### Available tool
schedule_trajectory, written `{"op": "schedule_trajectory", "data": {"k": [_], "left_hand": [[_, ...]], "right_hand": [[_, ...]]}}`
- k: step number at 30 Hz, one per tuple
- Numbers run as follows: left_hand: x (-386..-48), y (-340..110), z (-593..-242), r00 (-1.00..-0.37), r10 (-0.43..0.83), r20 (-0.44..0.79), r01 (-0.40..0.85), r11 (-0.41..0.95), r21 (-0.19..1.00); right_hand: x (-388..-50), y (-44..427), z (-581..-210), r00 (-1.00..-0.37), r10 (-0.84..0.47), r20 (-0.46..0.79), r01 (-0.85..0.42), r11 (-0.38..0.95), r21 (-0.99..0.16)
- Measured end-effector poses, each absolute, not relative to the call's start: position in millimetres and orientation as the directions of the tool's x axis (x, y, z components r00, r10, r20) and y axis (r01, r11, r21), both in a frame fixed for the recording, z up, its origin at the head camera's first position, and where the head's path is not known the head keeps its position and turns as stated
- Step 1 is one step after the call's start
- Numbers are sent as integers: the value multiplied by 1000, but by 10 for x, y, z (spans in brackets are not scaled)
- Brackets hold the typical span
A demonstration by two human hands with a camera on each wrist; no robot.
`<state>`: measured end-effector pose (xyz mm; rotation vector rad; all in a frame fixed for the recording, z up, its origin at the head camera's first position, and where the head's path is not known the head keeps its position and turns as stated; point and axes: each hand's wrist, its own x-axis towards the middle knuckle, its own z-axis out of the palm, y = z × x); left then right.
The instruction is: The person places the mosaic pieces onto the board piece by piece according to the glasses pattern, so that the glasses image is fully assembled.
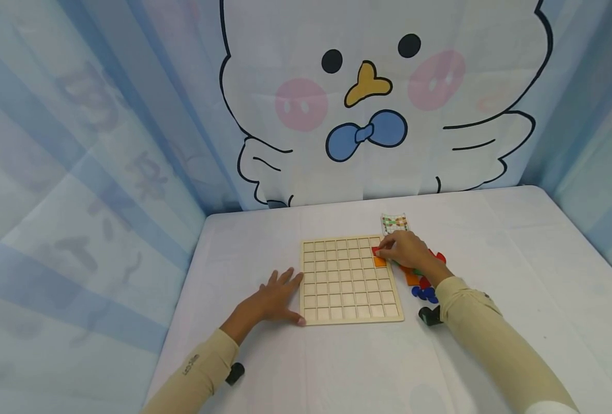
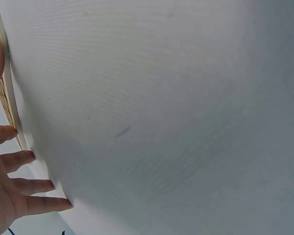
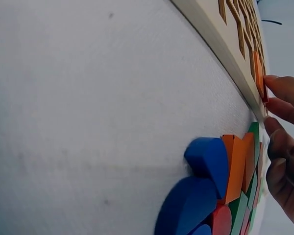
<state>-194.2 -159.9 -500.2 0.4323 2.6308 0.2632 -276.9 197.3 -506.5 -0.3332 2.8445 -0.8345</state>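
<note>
A pale wooden board (image 1: 347, 290) with a grid of square recesses lies on the table. Spread and nearly straight, the fingers of my left hand (image 1: 276, 299) touch its left edge, with the thumb near the lower corner. At the board's upper right, my right hand (image 1: 406, 248) pinches a red piece (image 1: 375, 250), of which only a part shows. Directly below that piece, an orange square (image 1: 380, 262) sits in a recess of the right column. In the right wrist view the red piece (image 3: 265, 92) appears as a thin edge at the fingertips.
Right of the board, partly under the right forearm, is a loose pile of blue pieces (image 3: 188, 203), orange blocks (image 3: 232, 166), and red and green ones. A patterned card (image 1: 395, 222) lies behind the right hand. The white table (image 1: 337, 368) meets a printed curtain at the back.
</note>
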Motion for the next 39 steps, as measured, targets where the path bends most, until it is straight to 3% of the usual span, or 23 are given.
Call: {"op": "schedule_trajectory", "data": {"k": [23, 32, 39], "left_hand": [[-1941, -1589, -4998, -850, 334, -408, 252, 937, 243], [-1953, -1616, -5001, -851, 339, -402, 260, 936, 239], [-1937, -1611, -4979, -846, 347, -404, 258, 931, 260]], "right_hand": [[-2776, 1947, -5017, -961, -240, -138, -132, 836, -532], [-2738, 2119, -5019, -942, -325, -80, -212, 765, -608], [-2586, 2355, -4936, -948, -300, -103, -149, 707, -691]]}}
